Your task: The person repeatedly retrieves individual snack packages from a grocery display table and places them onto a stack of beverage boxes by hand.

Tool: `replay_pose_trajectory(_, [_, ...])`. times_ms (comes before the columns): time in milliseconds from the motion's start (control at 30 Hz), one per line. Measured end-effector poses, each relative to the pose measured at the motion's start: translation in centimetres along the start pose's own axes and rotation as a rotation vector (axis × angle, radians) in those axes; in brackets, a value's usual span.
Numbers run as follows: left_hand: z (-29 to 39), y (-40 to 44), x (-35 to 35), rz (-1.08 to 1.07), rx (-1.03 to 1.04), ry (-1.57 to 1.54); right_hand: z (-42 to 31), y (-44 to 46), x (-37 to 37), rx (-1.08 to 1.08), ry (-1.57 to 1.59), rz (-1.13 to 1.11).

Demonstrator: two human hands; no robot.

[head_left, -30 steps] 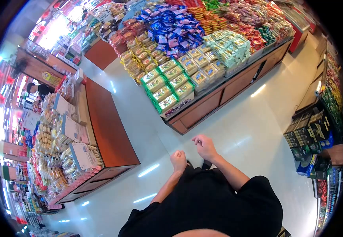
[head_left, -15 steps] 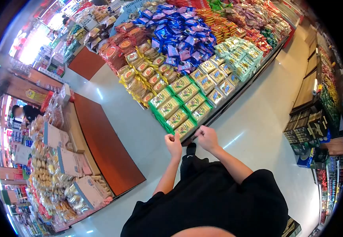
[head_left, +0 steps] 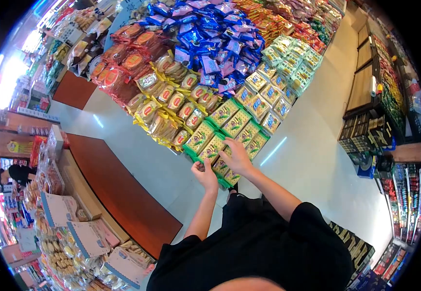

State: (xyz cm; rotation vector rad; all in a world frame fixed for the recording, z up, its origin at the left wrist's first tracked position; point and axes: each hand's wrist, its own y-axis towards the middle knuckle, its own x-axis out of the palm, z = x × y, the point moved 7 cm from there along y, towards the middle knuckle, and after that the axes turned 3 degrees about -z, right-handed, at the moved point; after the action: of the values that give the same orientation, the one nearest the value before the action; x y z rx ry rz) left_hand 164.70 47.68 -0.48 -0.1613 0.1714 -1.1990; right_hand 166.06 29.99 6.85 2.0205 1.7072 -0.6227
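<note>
Green-edged cracker packs (head_left: 201,136) lie in rows at the near corner of the snack display. My right hand (head_left: 237,157) is over these packs, its fingers stretched out and apart; whether the fingertips press on a pack I cannot tell. At the left edge of the same rows is my left hand (head_left: 205,175), thumb and fingers apart, with nothing seen in it. Part of the nearest packs is hidden behind my hands. Yellow-wrapped biscuit packs (head_left: 176,101) adjoin on the left, and pale square packs (head_left: 271,92) lie just beyond on the right.
Blue wrapped snacks (head_left: 215,43) are heaped farther back, with red packs (head_left: 135,60) to their left. A brown-sided counter (head_left: 123,179) with bagged goods stands at left. Shelving (head_left: 365,92) lines the right side. A person in black (head_left: 19,174) is far left.
The display now looks closer and lower in view. My right hand has moved from beside the corner to above the cracker packs, and its curled fingers have straightened. My left fingers have spread.
</note>
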Motion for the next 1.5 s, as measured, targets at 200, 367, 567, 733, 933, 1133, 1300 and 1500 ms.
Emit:
replay_pose_trajectory(200, [-0.1,-1.0,-1.6,0.053,0.036,-0.048,-0.1,-1.7,-0.2,0.054,0.16,-0.048])
replay_pose_trajectory(367, [-0.9,-3.6,-2.2,-0.077,0.032,-0.108,2.2,-6.5,-2.4,0.033,0.066,0.155])
replay_pose_trajectory(567, [-2.9,-12.4,0.6,-0.474,0.075,-0.044,9.2,-17.5,-6.1,0.35,0.381,0.224])
replay_pose_trajectory(733, [-3.3,-24.7,4.5,-0.776,0.238,0.12,13.1,-32.6,-13.2,0.308,0.187,0.599])
replay_pose_trajectory(933, [-7.3,-44.3,8.9,-1.325,0.118,0.182,16.2,-56.1,-19.2,0.597,0.199,1.129])
replay_pose_trajectory(1133, [-9.1,-63.3,9.7,-1.818,0.227,0.321,16.6,-76.2,-21.3,0.906,0.209,1.489])
replay_pose_trajectory(1300, [-11.1,-75.0,8.7,-2.118,0.269,0.416,16.3,-86.8,-19.7,1.04,0.234,1.818])
replay_pose_trajectory(1500, [-16.1,-85.8,8.7,-2.351,0.386,0.61,17.7,-95.7,-18.5,1.172,0.104,1.974])
